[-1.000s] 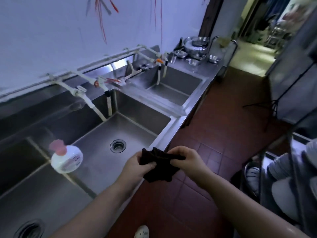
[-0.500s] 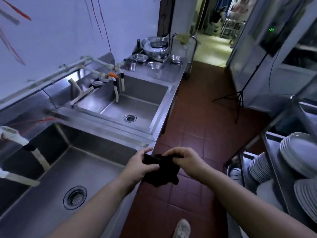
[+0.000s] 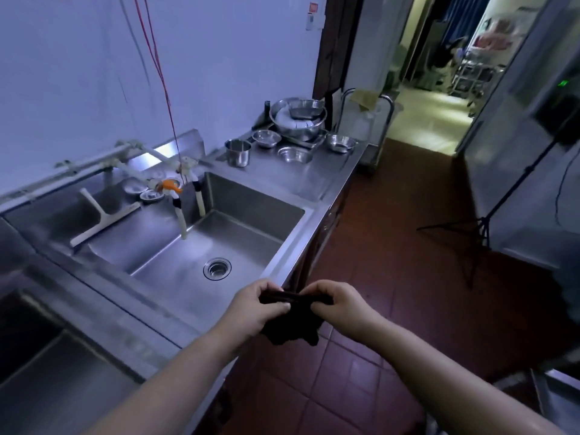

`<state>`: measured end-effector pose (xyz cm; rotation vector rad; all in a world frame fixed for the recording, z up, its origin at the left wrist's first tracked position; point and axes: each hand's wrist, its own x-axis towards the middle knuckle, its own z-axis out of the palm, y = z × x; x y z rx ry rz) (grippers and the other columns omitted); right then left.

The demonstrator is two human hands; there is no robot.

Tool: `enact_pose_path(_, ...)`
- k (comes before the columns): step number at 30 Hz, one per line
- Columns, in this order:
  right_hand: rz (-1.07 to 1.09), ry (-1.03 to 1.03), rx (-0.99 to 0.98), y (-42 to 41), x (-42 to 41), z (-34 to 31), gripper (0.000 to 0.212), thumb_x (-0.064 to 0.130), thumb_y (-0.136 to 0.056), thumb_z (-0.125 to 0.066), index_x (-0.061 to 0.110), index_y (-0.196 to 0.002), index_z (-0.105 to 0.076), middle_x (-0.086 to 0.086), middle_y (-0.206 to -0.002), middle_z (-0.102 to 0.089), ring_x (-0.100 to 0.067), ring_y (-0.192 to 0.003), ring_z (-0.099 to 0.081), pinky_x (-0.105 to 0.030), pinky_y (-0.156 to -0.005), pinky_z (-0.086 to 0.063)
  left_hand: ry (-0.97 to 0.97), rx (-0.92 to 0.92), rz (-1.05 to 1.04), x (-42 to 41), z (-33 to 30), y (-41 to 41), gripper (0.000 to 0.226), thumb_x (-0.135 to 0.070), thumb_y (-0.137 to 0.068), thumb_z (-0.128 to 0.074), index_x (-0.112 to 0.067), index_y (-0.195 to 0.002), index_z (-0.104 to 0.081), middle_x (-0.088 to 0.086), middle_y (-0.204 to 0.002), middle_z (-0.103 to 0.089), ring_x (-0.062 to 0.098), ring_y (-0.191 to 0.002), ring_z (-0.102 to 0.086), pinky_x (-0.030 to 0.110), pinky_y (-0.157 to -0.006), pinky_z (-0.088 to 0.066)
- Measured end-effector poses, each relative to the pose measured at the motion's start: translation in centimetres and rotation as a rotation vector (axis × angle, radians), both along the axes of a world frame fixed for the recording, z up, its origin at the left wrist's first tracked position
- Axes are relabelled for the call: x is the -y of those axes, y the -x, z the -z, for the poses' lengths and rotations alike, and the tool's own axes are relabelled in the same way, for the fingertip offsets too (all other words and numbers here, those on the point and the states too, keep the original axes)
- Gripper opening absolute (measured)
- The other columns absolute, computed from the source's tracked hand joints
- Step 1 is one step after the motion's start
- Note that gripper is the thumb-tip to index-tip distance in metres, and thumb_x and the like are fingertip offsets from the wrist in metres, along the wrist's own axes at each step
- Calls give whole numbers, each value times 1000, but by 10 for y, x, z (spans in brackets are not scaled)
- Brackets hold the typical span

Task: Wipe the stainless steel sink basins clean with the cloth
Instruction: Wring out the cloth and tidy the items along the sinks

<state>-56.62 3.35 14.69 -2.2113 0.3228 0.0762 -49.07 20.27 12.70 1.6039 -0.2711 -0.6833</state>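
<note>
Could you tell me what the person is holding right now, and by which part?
A dark cloth, held by its bunched upper edge: the left hand grips one end and the right hand the other, while the rest hangs below.

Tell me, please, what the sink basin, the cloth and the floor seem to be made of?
Sink basin: stainless steel by its look, brushed and grey with soft reflections.
Cloth: dark soft fabric, probably; it bunches and sags between both hands.
Floor: reddish-brown square tiles with visible joints, possibly ceramic, slightly glossy.

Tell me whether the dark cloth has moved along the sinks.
Yes. The dark crumpled cloth moved from the middle basin's front edge to the far stainless steel basin with the round drain.
</note>
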Motion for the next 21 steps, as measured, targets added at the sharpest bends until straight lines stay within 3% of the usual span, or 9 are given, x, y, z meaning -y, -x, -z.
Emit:
enact_pose_path(5,-204,274,19,-75,48,0,22,24,-72,-58,24,-91,-69,6,-84,-66,-13,-85,-60,-33,-74,-50,47,22,-82,60,-1,-48,14,6,-83,-64,-5,-83,-56,10,-63,-61,17,-46,-60,24,-39,-45)
enact_pose_path(9,-293,448,97,-139,81,9,14,24,-85,-59,13,-90,-68,-3,-87,-64,-21,-89,-57,-32,-72,-41,76,18,-161,97,8,-103,10,5,-83,-65,-3,-87,-59,12,-70,-63,14,-53,-65,24,-47,-52)
enact_pose_path(13,-262,419,96,-206,114,4,16,28,-90,-56,17,-95,-67,2,-92,-62,-17,-87,-56,-34,-75,-45,56,69,-190,122,19,-170,22,-4,-80,-72,-18,-92,-60,-1,-83,-68,8,-77,-65,21,-71,-53)
enact_pose_path(16,-279,364,103,-257,136,-11,11,24,-91,-58,16,-94,-66,6,-87,-58,-12,-82,-53,-32,-75,-44,53,13,-49,136,24,-215,20,4,-79,-69,-11,-86,-58,0,-66,-67,10,-59,-65,20,-56,-51)
enact_pose_path(18,-294,354,89,-288,150,-19,8,23,-90,-58,19,-90,-65,8,-82,-57,-11,-79,-53,-32,-75,-45,33,17,-9,146,29,-240,16,1,-72,-69,-5,-84,-60,2,-64,-66,17,-61,-61,26,-59,-49)
enact_pose_path(21,-297,366,62,-328,166,-25,9,26,-90,-56,22,-87,-64,6,-78,-63,-14,-76,-58,-36,-73,-49,32,6,-114,161,37,-280,12,3,-76,-66,-8,-80,-62,1,-64,-67,14,-61,-64,22,-59,-50)
